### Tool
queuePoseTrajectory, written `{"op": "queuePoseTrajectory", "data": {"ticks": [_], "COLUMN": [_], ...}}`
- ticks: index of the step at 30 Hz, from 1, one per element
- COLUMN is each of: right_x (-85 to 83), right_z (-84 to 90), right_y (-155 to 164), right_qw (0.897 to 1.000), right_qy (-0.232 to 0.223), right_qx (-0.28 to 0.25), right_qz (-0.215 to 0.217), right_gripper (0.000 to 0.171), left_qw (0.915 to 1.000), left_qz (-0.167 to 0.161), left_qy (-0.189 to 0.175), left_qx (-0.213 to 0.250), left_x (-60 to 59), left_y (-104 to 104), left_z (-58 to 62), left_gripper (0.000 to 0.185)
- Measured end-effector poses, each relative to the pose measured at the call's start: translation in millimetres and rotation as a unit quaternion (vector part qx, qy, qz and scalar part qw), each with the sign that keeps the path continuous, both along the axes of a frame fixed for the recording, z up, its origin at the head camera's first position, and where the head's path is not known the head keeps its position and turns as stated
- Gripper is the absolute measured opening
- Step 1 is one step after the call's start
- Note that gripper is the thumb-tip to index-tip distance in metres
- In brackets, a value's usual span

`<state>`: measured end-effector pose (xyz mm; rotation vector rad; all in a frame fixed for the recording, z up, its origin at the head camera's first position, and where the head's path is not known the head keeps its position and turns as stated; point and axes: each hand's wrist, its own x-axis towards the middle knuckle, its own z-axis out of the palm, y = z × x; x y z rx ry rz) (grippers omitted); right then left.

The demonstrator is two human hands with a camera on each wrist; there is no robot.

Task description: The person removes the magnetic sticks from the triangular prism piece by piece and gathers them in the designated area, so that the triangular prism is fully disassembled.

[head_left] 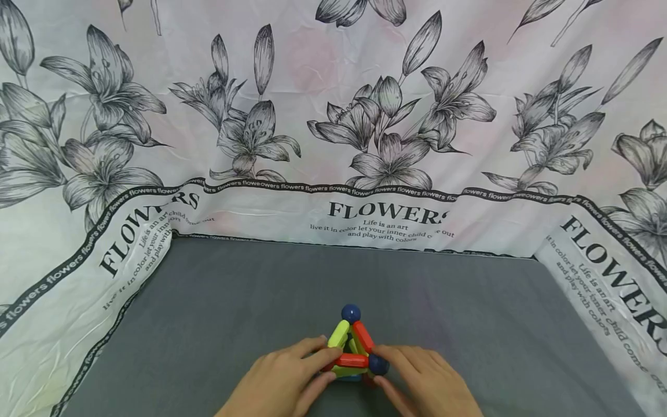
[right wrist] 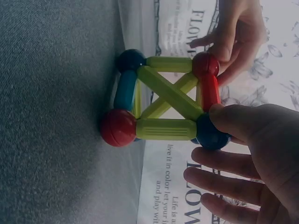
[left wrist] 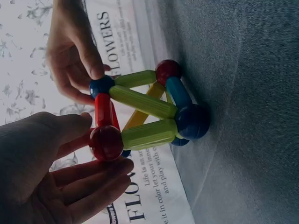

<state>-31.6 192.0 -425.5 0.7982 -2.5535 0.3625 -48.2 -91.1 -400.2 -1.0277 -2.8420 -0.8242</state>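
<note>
While the left hand [head_left: 283, 376] pinches a red ball [left wrist: 106, 143] between thumb and fingers at one upper corner of a toy frame [head_left: 351, 361], the right hand [head_left: 424, 376] has its thumb and fingers on the blue ball [head_left: 378, 364] at the next corner, gripping it, the remaining fingers spread out beside it. A red stick links those two balls, and from where I stand a second blue ball [head_left: 351, 313] tops the far corner, beyond both hands. Light green sticks [right wrist: 166, 129] run down and slantwise to a lower ring of balls, where a blue stick [right wrist: 125, 91] joins a red corner to a blue one. The frame is upright at the near middle of the gray cloth [head_left: 234, 289]; I can't tell whether every lower ball touches it. Behind hangs a pale sheet [head_left: 260, 211] printed with lilies and the word FLOWERS.
</note>
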Motion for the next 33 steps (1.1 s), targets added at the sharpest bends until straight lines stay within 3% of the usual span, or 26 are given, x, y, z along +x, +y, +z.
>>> {"op": "queuePoseTrajectory", "data": {"ticks": [12, 26, 33], "right_x": [-3.8, -4.9, -6.8], "right_z": [-4.7, -7.1, -13.5], "right_y": [-12, -25, -23], "right_qw": [0.998, 0.985, 0.98], "right_qy": [-0.029, -0.063, -0.061], "right_qx": [-0.06, -0.156, -0.184], "right_qz": [0.01, 0.026, 0.044], "right_gripper": [0.051, 0.042, 0.046], "left_qw": [0.9999, 0.9995, 0.9992], "left_qz": [0.011, 0.024, 0.03], "left_qy": [0.002, 0.015, 0.026], "left_qx": [0.003, 0.009, 0.01], "left_x": [-5.2, -5.2, -4.2], "left_y": [13, 17, 18], "left_z": [1.4, -1.6, -4.1], "left_gripper": [0.024, 0.021, 0.02]}}
